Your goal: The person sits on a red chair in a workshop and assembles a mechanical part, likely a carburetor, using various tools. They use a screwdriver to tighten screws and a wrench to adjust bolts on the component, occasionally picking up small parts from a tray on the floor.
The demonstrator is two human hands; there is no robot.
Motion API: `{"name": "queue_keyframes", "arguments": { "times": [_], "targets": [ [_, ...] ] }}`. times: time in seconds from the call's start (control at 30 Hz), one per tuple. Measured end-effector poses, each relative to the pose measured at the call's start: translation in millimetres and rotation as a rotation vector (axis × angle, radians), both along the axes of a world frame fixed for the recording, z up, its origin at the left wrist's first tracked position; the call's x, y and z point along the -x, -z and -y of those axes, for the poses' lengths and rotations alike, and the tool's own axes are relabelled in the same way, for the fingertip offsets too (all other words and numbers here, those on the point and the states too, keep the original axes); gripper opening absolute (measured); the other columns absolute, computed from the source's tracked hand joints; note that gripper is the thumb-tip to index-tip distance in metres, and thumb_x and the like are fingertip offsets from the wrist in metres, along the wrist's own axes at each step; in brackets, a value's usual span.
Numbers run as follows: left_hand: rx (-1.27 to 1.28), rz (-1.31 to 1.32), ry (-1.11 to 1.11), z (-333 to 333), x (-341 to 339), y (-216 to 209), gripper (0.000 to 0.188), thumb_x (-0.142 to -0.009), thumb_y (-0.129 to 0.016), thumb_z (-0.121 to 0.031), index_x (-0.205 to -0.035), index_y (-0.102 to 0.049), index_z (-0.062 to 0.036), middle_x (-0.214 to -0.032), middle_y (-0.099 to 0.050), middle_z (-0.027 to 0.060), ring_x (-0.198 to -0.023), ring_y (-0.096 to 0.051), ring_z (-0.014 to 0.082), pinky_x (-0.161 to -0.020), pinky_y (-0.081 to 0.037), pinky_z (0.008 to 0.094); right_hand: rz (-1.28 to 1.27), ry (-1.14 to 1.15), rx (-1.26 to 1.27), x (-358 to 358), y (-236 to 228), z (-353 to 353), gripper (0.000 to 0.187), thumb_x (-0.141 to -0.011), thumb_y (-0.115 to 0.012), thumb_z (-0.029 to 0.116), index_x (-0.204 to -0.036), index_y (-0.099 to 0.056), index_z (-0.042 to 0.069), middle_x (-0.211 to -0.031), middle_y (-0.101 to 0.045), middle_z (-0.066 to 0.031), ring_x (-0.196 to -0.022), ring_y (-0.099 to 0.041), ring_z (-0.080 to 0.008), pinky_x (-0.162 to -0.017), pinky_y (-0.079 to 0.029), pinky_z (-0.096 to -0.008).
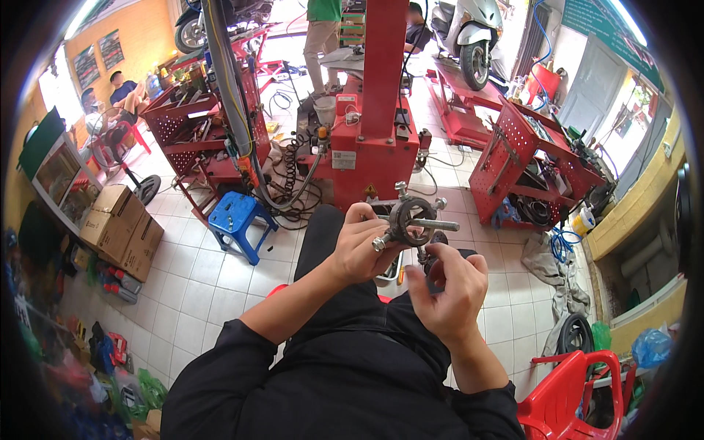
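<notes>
Above my lap I hold a dark metal ring tool (400, 222) with several bolts sticking out around its rim and a thick steel rod (437, 225) through its middle. My left hand (359, 246) grips its left side, with the fingers partly hidden behind the ring. Curled around the lower bolt (424, 258) are the fingers of my right hand (453, 293), the thumb just below. How firmly they pinch it is hard to see. Under the tool, a tray (389, 279) with small items shows partly between my legs.
A blue stool (238, 220) stands ahead on the left. Red tool carts (513, 165) flank a red machine (370, 169) with hoses around it. Cardboard boxes (121, 231) sit at the left, a red chair (579, 400) at the lower right. Other people and scooters are farther back.
</notes>
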State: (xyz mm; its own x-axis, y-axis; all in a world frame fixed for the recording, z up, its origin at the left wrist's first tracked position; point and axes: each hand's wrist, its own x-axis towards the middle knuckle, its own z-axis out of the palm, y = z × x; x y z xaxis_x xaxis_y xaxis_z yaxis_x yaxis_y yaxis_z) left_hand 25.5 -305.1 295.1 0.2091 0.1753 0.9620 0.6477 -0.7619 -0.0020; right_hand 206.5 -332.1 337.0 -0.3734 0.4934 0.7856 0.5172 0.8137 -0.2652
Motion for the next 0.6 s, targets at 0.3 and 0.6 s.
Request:
{"name": "queue_keyframes", "arguments": {
  "times": [0.3, 0.6],
  "targets": [
    [-0.005, 0.008, -0.005, -1.3, 1.0, 1.7, 0.03, -0.072, -0.072, -0.007, -0.101, -0.066, -0.0076, -0.077, -0.065, -0.0007, -0.063, -0.058, 0.0129, -0.066, -0.035, 0.0315, -0.008, 0.009, -0.005, 1.4, 0.5, -1.5, 0.017, -0.078, -0.069, 0.018, -0.085, -0.06, 0.005, -0.061, -0.058, -0.0028, -0.047, -0.052, -0.0166, -0.054, -0.03, -0.0312],
    [-0.001, 0.013, -0.016, -1.5, -0.6, 2.7, 0.031, -0.072, -0.072, -0.007, -0.103, -0.066, -0.0083, -0.077, -0.065, -0.001, -0.064, -0.058, 0.0128, -0.066, -0.035, 0.0313, -0.014, 0.007, 0.008, 2.0, 1.8, -1.6, 0.014, -0.078, -0.068, 0.015, -0.083, -0.059, 0.005, -0.061, -0.058, -0.003, -0.048, -0.053, -0.0167, -0.053, -0.03, -0.0317]
  ]
}}
